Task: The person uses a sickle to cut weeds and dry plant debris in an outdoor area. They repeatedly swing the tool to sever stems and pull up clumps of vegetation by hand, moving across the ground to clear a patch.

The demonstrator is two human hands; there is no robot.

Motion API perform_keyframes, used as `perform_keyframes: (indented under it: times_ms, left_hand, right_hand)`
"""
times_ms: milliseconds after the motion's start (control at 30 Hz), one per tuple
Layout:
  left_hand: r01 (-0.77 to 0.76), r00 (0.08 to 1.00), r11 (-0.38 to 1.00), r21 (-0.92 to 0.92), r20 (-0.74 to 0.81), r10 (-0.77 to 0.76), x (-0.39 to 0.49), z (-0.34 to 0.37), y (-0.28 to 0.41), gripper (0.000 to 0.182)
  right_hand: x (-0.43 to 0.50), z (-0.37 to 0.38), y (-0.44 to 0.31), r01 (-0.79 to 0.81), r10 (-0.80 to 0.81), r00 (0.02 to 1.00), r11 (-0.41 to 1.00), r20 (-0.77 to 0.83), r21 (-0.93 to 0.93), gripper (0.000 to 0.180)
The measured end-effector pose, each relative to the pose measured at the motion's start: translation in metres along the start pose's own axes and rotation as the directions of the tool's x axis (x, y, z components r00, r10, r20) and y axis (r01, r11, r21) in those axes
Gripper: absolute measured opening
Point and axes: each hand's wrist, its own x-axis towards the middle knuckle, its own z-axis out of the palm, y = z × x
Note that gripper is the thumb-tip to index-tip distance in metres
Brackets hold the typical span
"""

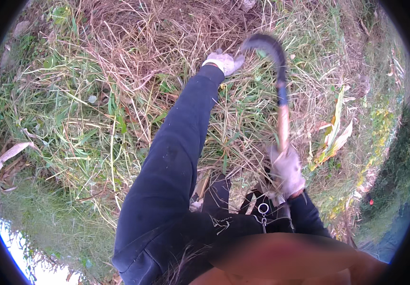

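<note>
My right hand (287, 171), in a pale work glove, is closed around the wooden handle of a sickle (282, 71). The sickle's dark curved blade arcs up and to the left, its tip close to my other hand; the blade is slightly blurred. My left hand (225, 62), also gloved, reaches out at the end of a dark sleeve, down at the grass. Its fingers are partly hidden and blurred, so whether they grip any stalks cannot be told. Dry and green grass stalks (240, 124) lie between my two arms.
Flattened straw (130, 53) spreads at the upper left. Yellowing broad leaves (333, 133) stand at right, and a dry curled leaf (3, 162) lies at left. A stone (21, 27) shows at the upper left edge. A metal ring (263, 208) hangs at my dark jacket.
</note>
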Motion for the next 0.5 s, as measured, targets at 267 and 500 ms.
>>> perform_keyframes:
  times_ms: [267,500]
  left_hand:
    - [0.032,0.999,0.992,-0.123,-0.001,-0.032,-0.032,-0.032,0.017,0.079]
    - [0.048,0.995,0.982,-0.183,-0.08,-0.064,-0.064,-0.029,0.02,0.076]
  right_hand:
    - [0.178,-0.028,-0.204,0.472,-0.504,0.858,0.704,0.096,-0.531,0.032]
    - [0.19,-0.075,-0.096,0.109,-0.115,0.99,0.263,0.081,-0.959,0.038]
